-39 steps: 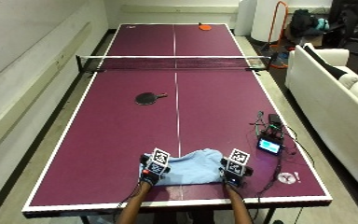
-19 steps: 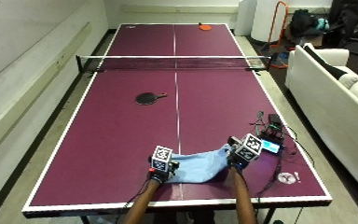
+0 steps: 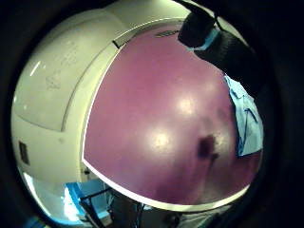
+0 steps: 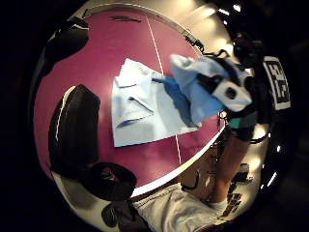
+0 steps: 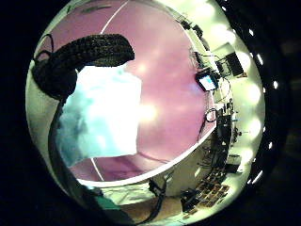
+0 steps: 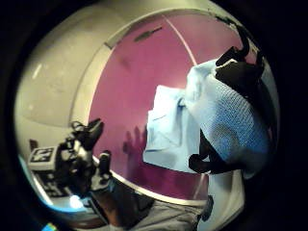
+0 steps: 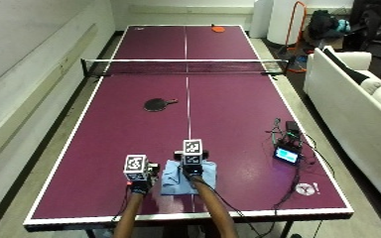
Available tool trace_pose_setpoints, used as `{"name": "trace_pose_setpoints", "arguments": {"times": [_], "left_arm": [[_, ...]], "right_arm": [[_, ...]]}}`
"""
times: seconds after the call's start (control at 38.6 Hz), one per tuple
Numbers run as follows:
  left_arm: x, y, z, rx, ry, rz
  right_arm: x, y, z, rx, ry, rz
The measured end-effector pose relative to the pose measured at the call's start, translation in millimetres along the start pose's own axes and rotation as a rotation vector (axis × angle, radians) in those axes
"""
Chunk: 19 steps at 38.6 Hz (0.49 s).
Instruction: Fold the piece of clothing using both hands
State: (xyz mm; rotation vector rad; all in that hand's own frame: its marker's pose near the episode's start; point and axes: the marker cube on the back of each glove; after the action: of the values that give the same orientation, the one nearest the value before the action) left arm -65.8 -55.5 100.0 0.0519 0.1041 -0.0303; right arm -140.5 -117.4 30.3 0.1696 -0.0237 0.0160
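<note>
A light blue piece of clothing [image 7: 172, 184] lies near the front edge of the purple table-tennis table [image 7: 111, 148]. My right hand [image 7: 194, 173] hovers over the cloth's middle and pinches a lifted part of it; the raised flap [image 6: 226, 120] hangs from its fingers above the flat part [image 6: 166, 130]. The flat part, its collar showing [image 4: 140, 108], stays spread on the table. My left hand [image 7: 138, 187] sits just left of the cloth, apart from it, with loosely curled fingers [image 4: 72, 130] holding nothing.
A black paddle [image 7: 158, 104] lies mid-table, and the net [image 7: 187, 67] is beyond it. An orange paddle [image 7: 218, 29] is at the far end. A small screen device with cables [image 7: 287, 154] and a white disc [image 7: 304, 188] sit right. A white sofa [image 7: 362, 94] flanks the table.
My right hand has lifted the cloth's right side and carried it left over the middle. My left hand has let go and drawn back to the left of the cloth.
</note>
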Motion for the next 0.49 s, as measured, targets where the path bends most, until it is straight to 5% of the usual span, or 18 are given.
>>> {"name": "trace_pose_setpoints", "arguments": {"times": [0.26, 0.41, 0.49], "left_arm": [[-10, -1, 13, -0.017, -0.005, -0.008], [10, 0, -1, 0.017, 0.001, 0.024], [19, -5, -2, 0.044, -0.007, 0.045]], "right_arm": [[-21, 20, 9, -0.047, -0.023, -0.048], [15, 31, 1, -0.249, -0.08, -0.125], [44, 15, 10, -0.234, -0.109, -0.154]]}}
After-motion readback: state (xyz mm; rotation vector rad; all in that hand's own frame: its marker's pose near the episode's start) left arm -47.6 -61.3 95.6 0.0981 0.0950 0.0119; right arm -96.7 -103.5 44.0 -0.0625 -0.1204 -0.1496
